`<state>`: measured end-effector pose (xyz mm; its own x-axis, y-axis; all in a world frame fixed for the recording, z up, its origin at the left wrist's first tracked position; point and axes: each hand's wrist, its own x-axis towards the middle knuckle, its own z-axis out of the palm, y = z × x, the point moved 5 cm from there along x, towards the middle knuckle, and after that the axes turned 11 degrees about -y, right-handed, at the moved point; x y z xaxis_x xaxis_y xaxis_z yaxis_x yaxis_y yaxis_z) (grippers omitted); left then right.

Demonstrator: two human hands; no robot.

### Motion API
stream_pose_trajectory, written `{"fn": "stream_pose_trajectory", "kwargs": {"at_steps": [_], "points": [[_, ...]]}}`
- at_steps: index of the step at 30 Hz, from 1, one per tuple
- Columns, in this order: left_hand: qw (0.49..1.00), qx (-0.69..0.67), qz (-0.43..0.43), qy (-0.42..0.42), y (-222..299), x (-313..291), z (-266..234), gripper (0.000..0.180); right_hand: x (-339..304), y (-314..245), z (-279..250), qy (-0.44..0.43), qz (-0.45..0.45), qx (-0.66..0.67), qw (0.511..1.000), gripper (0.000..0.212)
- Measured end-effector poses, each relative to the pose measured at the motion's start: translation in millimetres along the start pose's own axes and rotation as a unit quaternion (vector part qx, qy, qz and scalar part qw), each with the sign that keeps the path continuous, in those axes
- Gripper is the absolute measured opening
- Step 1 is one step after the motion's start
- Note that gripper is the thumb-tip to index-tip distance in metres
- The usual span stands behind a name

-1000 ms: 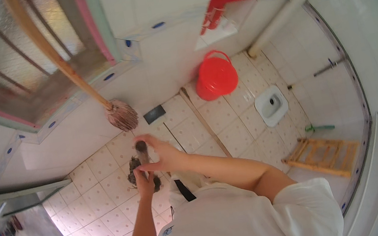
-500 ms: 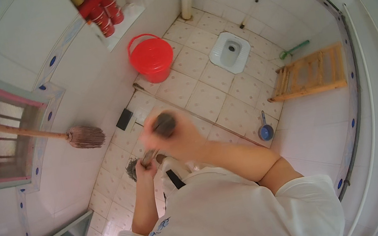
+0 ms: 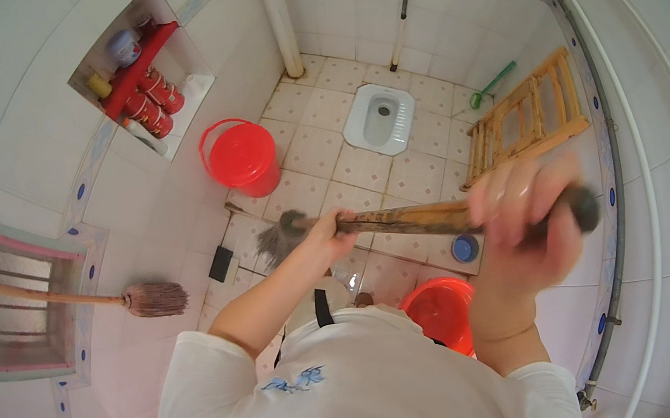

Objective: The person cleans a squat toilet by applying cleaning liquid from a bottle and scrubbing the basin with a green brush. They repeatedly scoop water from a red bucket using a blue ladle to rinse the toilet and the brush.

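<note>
A mop with a worn wooden handle (image 3: pixel 416 219) slants across in front of me, its grey stringy head (image 3: pixel 274 239) toward the left, over the tiled floor. My left hand (image 3: pixel 332 236) is closed round the handle near the mop head. Farther right, my right hand (image 3: pixel 531 216) grips the thick dark end of the handle; its fingers are a little blurred. Below the right part of the handle, beside my body, sits a red basin (image 3: pixel 443 313), partly hidden by my shirt and right arm.
A lidded red bucket (image 3: pixel 245 158) stands by the left wall, a black-headed long tool (image 3: pixel 221 263) near it. A squat toilet (image 3: pixel 379 119) lies beyond. On the right are a wooden folding rack (image 3: pixel 523 117) and blue dipper (image 3: pixel 465 248). Another mop (image 3: pixel 155 299) hangs left.
The mop handle has swung from pointing up toward me to slanting rightward. My right hand has moved right with its end, and the mop head has come up. The red basin has come into view.
</note>
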<state>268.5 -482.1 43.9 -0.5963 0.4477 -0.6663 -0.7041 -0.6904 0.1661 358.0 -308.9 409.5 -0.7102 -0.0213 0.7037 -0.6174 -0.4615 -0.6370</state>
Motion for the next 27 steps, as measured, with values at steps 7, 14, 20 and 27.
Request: {"fn": "stream_pose_trajectory", "kwargs": {"at_steps": [7, 14, 20, 27], "points": [[0.995, 0.038, -0.068, -0.064, -19, 94, 13, 0.013, -91, 156, -55, -0.029, 0.143, -0.156, 0.977, 0.064], [0.987, 0.107, -0.101, -0.065, 65, 174, 2, 0.013, -60, 246, -63, -0.019, 0.138, -0.168, 0.976, 0.054], [0.984, 0.116, -0.130, -0.026, 191, 287, -26, 0.017, -20, 397, -53, -0.203, 0.208, -0.246, 0.925, 0.024], [0.907, 0.396, -0.074, -0.127, 292, 471, 40, 0.018, 6, 564, -152, -0.054, 0.168, -0.384, 0.906, 0.024]]}}
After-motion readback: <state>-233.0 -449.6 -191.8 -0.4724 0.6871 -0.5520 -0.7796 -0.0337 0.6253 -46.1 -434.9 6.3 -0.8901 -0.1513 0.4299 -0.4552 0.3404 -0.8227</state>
